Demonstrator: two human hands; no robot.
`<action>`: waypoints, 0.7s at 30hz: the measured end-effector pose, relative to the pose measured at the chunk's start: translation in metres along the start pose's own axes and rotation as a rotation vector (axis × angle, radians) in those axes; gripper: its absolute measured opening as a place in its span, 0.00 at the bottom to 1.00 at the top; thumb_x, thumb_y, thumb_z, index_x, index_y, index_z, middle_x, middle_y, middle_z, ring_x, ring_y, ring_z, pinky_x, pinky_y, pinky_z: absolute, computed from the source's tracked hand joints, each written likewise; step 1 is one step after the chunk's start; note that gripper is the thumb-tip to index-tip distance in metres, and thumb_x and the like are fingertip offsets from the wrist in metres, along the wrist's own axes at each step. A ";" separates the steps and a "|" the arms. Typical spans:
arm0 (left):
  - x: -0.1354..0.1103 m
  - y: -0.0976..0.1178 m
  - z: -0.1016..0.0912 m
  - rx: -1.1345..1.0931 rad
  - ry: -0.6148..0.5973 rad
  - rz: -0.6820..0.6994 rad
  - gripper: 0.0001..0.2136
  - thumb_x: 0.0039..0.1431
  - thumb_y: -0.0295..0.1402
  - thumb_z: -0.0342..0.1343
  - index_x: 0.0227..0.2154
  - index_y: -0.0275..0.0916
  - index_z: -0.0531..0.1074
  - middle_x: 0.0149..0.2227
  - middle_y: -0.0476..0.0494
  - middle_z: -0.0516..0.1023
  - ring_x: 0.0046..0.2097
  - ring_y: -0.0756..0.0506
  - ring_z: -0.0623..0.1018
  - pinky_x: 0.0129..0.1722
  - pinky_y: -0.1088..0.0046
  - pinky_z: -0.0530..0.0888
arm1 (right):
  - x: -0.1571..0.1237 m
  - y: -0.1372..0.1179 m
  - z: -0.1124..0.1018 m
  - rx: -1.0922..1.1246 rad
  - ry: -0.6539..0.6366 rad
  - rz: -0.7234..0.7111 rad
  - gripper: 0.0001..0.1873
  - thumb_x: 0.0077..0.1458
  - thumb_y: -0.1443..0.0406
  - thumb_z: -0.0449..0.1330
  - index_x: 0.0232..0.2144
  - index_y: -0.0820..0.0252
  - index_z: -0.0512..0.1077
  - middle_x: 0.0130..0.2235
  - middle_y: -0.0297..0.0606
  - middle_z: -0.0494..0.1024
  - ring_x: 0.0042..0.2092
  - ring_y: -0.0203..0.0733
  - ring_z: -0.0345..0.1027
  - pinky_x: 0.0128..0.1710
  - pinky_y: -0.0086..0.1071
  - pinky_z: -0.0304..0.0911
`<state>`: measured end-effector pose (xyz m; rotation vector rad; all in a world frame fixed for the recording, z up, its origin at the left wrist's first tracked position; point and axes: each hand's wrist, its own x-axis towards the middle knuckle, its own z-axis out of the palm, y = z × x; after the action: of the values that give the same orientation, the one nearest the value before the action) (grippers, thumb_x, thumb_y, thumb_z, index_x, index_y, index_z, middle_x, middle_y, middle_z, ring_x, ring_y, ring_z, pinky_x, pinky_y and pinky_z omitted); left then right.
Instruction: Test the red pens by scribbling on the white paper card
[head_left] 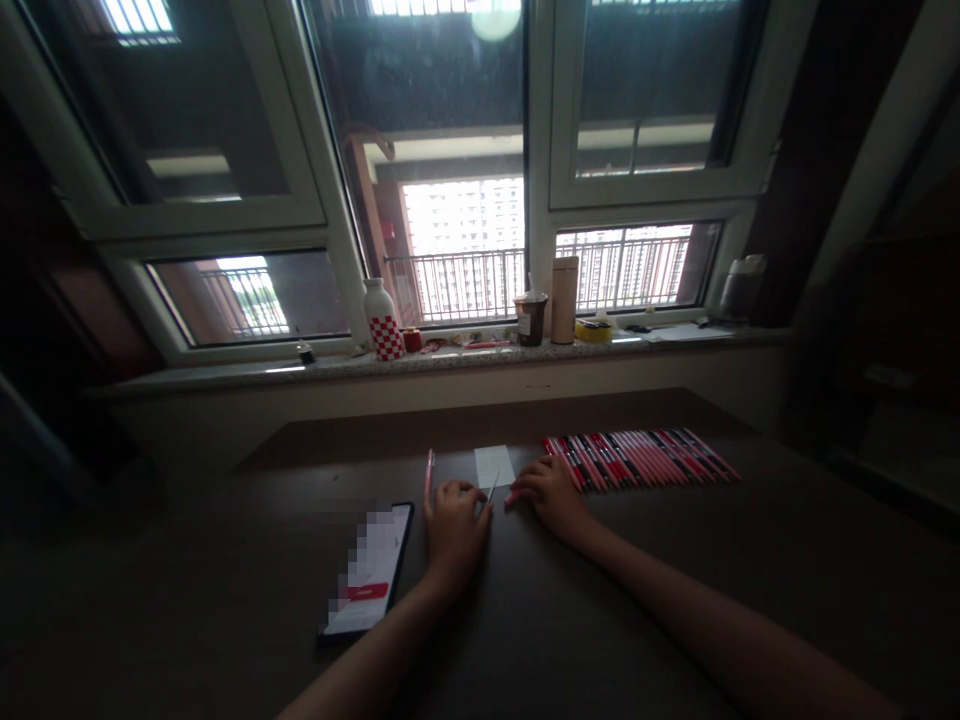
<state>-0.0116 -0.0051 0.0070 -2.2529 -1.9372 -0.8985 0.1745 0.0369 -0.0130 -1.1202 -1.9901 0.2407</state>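
My left hand rests on the table with thumb and fingers closed on a slim pale stick with a pointed end, which slants up toward a small white paper. To its left, touching or very near the fingers, lies a pink pen. My right hand pinches a short pink-red piece, perhaps a pen cap; the fingers partly cover it. Beyond that hand, a row of pink pens with red and black parts lies side by side.
A phone with a lit screen lies left of my left arm on the dark table. Along the windowsill stand a red-checked white bottle, a drink cup, a tan flask and a yellow item.
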 end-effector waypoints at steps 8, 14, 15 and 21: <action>0.001 -0.001 0.002 -0.009 0.005 0.012 0.07 0.54 0.35 0.54 0.34 0.45 0.76 0.43 0.46 0.74 0.51 0.41 0.67 0.56 0.56 0.55 | 0.000 0.001 0.001 -0.011 -0.036 0.012 0.13 0.52 0.73 0.58 0.33 0.52 0.79 0.38 0.38 0.78 0.47 0.48 0.59 0.49 0.43 0.54; 0.001 0.000 0.002 -0.006 -0.018 -0.006 0.08 0.55 0.35 0.54 0.36 0.44 0.76 0.44 0.44 0.74 0.52 0.41 0.66 0.57 0.54 0.54 | 0.000 0.001 0.001 0.019 -0.013 0.011 0.14 0.51 0.74 0.57 0.34 0.53 0.79 0.38 0.39 0.78 0.47 0.48 0.60 0.49 0.42 0.54; 0.001 0.000 0.001 -0.009 -0.022 -0.004 0.08 0.55 0.35 0.54 0.35 0.44 0.76 0.44 0.44 0.74 0.52 0.41 0.66 0.57 0.54 0.54 | 0.001 0.002 0.001 0.025 -0.014 0.014 0.14 0.51 0.74 0.57 0.34 0.53 0.79 0.38 0.39 0.77 0.47 0.48 0.59 0.49 0.43 0.54; 0.001 -0.001 0.003 -0.030 -0.010 0.025 0.07 0.54 0.36 0.54 0.33 0.44 0.76 0.44 0.45 0.74 0.52 0.40 0.66 0.58 0.53 0.54 | 0.001 0.003 0.002 0.042 -0.008 0.020 0.13 0.52 0.73 0.57 0.34 0.54 0.79 0.38 0.39 0.77 0.46 0.48 0.59 0.49 0.42 0.55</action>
<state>-0.0110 -0.0030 0.0050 -2.2974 -1.9075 -0.9207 0.1742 0.0400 -0.0149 -1.1147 -1.9728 0.2958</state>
